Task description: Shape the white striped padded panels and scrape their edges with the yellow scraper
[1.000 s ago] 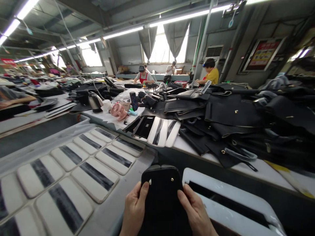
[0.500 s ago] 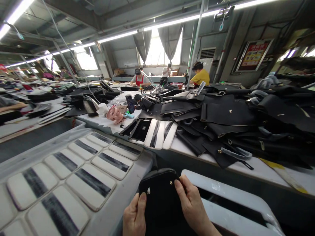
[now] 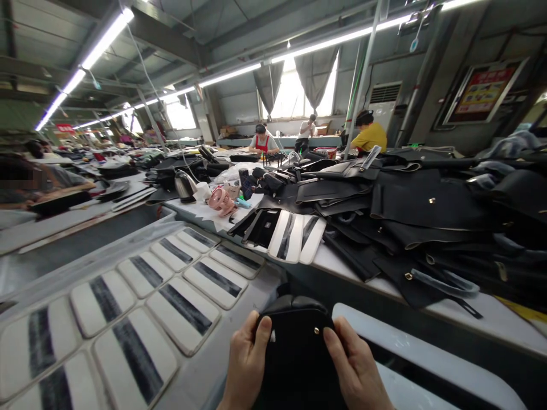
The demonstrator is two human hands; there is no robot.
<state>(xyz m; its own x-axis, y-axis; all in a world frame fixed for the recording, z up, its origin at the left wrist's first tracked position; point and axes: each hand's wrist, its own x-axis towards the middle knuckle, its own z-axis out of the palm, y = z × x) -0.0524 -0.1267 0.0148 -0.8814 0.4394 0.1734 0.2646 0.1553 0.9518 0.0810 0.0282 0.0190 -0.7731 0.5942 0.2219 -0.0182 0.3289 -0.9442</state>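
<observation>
Between my two hands is a black bag piece (image 3: 299, 364) with a rounded top edge, a small gold stud at its upper right and a small white mark at its upper left. My left hand (image 3: 250, 359) is closed on its left edge, thumb on the near face. Gripping the right edge, my right hand (image 3: 352, 359) has its thumb just below the stud. The lower part of the piece runs out of the picture. Just left of my hands lie white rounded panels (image 3: 183, 313), each with a dark stripe across it.
A big pile of black bag parts (image 3: 427, 199) covers the bench on the right. Nearer the middle are a pink fan (image 3: 221, 201), a metal kettle (image 3: 185, 186) and two striped white panels (image 3: 294, 236). A pale plastic chair (image 3: 427, 347) stands at right. Several people work farther off.
My view has turned left, so the surroundings sit farther right. Both hands keep their hold on the black bag piece; my left thumb is higher up its edge.
</observation>
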